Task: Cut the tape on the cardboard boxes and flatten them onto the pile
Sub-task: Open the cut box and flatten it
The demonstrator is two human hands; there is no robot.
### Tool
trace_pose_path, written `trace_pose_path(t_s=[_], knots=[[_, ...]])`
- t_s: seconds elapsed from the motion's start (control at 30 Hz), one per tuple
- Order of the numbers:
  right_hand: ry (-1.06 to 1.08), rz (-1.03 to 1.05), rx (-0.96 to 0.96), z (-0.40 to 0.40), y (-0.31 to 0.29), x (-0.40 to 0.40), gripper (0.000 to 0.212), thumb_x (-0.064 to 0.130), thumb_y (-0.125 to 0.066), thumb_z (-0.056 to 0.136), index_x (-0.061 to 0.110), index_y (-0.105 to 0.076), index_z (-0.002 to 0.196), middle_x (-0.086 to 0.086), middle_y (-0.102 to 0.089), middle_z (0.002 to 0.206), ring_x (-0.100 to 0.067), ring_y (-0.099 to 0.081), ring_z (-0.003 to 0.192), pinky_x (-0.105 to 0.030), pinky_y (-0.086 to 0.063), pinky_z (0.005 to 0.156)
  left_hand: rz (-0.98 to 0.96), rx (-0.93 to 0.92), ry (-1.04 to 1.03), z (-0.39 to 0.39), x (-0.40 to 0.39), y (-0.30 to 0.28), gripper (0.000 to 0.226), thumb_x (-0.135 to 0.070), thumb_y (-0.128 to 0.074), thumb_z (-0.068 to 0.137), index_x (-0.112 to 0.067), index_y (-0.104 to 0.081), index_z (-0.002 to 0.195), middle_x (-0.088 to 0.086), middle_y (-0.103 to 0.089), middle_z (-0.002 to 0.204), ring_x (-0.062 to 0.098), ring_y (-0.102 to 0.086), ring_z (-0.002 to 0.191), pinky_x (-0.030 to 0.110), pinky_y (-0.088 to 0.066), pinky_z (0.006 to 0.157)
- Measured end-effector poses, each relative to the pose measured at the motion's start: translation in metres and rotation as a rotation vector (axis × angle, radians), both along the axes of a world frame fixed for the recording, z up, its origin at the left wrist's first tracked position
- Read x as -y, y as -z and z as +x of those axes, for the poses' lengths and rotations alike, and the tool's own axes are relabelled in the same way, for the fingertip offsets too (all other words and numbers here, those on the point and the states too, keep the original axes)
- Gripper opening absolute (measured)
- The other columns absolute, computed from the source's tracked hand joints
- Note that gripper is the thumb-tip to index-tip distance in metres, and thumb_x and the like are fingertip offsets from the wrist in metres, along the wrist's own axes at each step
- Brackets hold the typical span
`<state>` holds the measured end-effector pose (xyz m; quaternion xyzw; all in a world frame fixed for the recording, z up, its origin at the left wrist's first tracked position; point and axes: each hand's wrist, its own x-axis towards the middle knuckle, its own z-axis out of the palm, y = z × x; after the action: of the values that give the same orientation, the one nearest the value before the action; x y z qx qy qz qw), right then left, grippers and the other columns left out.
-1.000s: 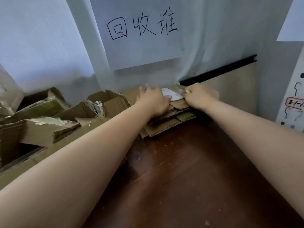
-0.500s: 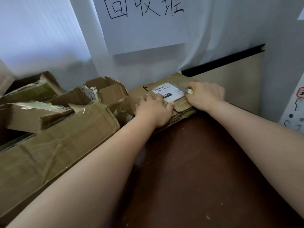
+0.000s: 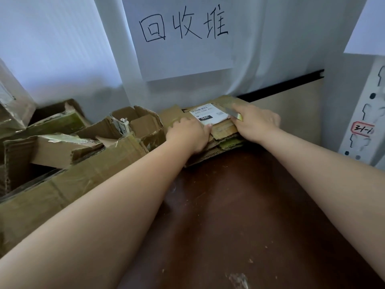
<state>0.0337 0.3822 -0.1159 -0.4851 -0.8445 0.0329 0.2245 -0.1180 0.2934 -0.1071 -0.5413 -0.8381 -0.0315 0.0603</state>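
A person reaches both bare arms across a dark brown table (image 3: 239, 215) toward a pile of flattened cardboard (image 3: 224, 133) at the table's 12 o'clock edge, against a white sheeted wall.

At 9 o'clock, a long cardboard box (image 3: 68, 184) with glossy tape across its top lies along the table's left edge; behind it, at 10 o'clock, sit torn open boxes (image 3: 135, 124), flaps up and ragged, strips of clear tape peeling from their edges.

The left hand (image 3: 188, 135) rests palm down on the pile's near left corner, fingers curled over the top sheet and pressing it flat, the thumb touching a white shipping label (image 3: 208, 113). The label, printed with a barcode and a black bar reading "060", lies face up on the uppermost flattened box. The stack beneath shows several layers of brown corrugated board with frayed, uneven edges, one layer tinged green.

At 1 o'clock, the right hand (image 3: 255, 124) grips a utility knife (image 3: 234, 114), fingers closed around its yellow-tipped handle, the grey blade lying across the label's right edge.

Above the pile hangs a paper sign (image 3: 183, 38) with three handwritten characters. At 3 o'clock stands a white slotted post (image 3: 364, 113) bearing a red-outlined tag.
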Motion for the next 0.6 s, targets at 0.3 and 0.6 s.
trace_pose_path(t_s=[0.3, 0.6], knots=[[-0.078, 0.061, -0.104, 0.010, -0.028, 0.012, 0.039, 0.049, -0.040, 0.097, 0.034, -0.052, 0.130, 0.009, -0.046, 0.143, -0.019, -0.042, 0.132, -0.038, -0.039, 0.102, 0.175, 0.010, 0.067, 0.013, 0.025, -0.031, 0.062, -0.050, -0.017, 0.101, -0.003, -0.055, 0.116, 0.019, -0.057, 0.118, 0.037, -0.051, 0.112, 0.050, -0.042, 0.097], [-0.044, 0.106, -0.233, 0.013, -0.045, 0.062, 0.023, 0.037, -0.043, 0.097, 0.024, -0.061, 0.093, 0.003, -0.061, 0.104, -0.027, -0.056, 0.101, -0.030, -0.033, 0.068, 0.168, -0.189, 0.149, 0.027, 0.092, -0.054, 0.053, -0.048, -0.032, 0.099, -0.009, -0.049, 0.132, 0.013, -0.046, 0.142, 0.033, -0.030, 0.139, 0.050, -0.019, 0.115]])
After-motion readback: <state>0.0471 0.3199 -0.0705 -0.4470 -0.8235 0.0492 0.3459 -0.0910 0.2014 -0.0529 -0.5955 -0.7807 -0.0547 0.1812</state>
